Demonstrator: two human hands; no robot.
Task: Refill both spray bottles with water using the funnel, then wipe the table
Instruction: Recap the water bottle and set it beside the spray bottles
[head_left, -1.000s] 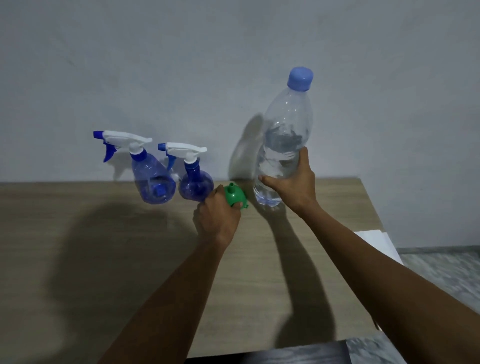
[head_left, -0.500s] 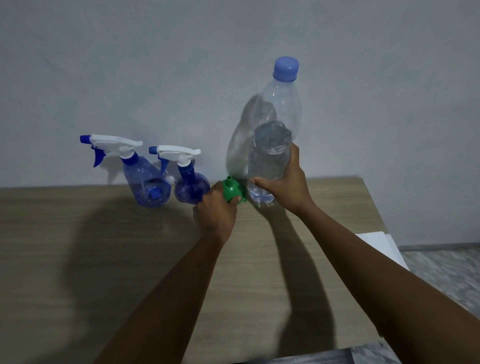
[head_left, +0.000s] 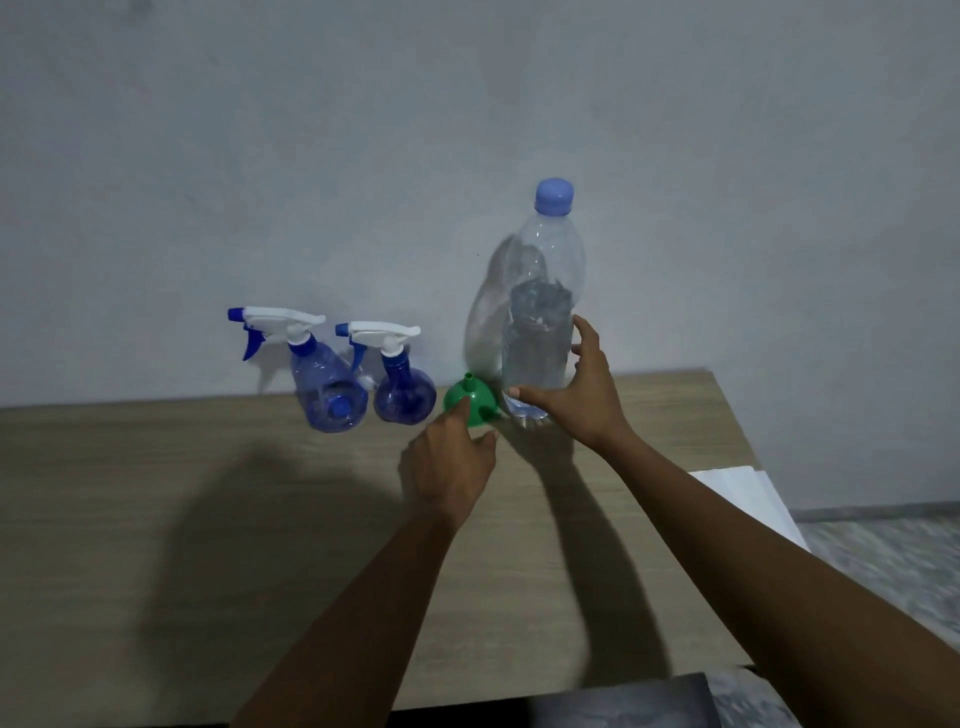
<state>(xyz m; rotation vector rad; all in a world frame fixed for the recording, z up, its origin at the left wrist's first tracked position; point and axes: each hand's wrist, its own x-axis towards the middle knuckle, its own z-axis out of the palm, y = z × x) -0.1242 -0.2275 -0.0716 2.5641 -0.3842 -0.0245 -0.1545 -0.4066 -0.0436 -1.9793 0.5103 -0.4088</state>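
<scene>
Left grip (head_left: 452, 467): released, its forefinger touching the green funnel (head_left: 470, 402); it grasps nothing.
Right grip (head_left: 576, 400): fingers spread and fairly straight, bracketing the lower half of the clear water bottle (head_left: 537, 332) loosely, not clenched.
Where things stand: the funnel sits mouth-down, spout up, on the wooden worktop (head_left: 156, 493), between the round spray bottle (head_left: 404, 397) and the water bottle. The larger spray bottle (head_left: 327, 387) leans just beside the round one. Both are at the wall, with trigger heads on.
Risk, bottle: it is tall and part-full, so a loose or brushing touch could tip it. The blue cap (head_left: 554, 195) is on, so a tip would probably spill nothing.
Risk, funnel: it is light and could skid from a fingertip nudge into the round spray bottle.
Risk, pour: nothing can be filled until a trigger head comes off.
Hard to see: the spray bottles' water levels are unclear in the dim light. The right forearm cuts off a white sheet (head_left: 737, 491), and the dark object (head_left: 623, 699) at the bottom edge cannot be identified.
</scene>
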